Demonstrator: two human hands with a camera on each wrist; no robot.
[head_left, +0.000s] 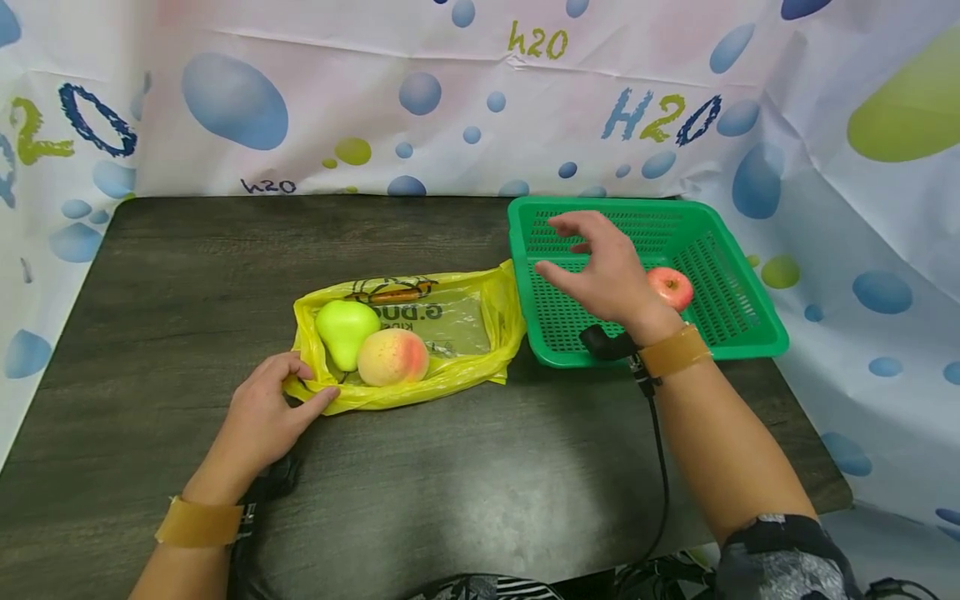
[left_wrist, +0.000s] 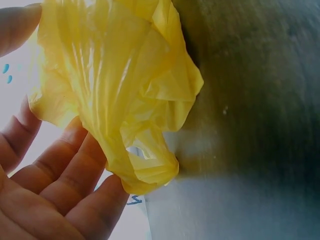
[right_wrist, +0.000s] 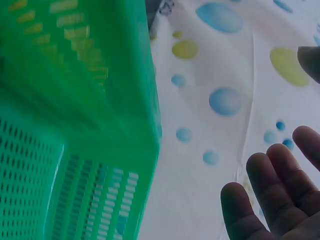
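Note:
My left hand (head_left: 262,408) holds the left end of a yellow plastic bag (head_left: 457,379), its thumb at the front edge and its fingers against the side. In the left wrist view the bag's crumpled film (left_wrist: 115,65) lies against the fingers (left_wrist: 60,155). A green pear (head_left: 345,329) and a yellow-orange peach (head_left: 393,358) sit side by side within the bag's raised rim, at its left. Over the green basket (head_left: 551,357) hovers my right hand (head_left: 600,271), thumb and fingers spread apart with nothing between them. A red apple (head_left: 670,288) lies in the basket, partly hidden by that hand.
The basket's left wall stands right beside the bag's right end. All this is on a dark wood-grain table (head_left: 165,275). Printed white sheeting (head_left: 322,92) walls the back and sides. A black cable (head_left: 663,475) trails from the right wrist to the table's front.

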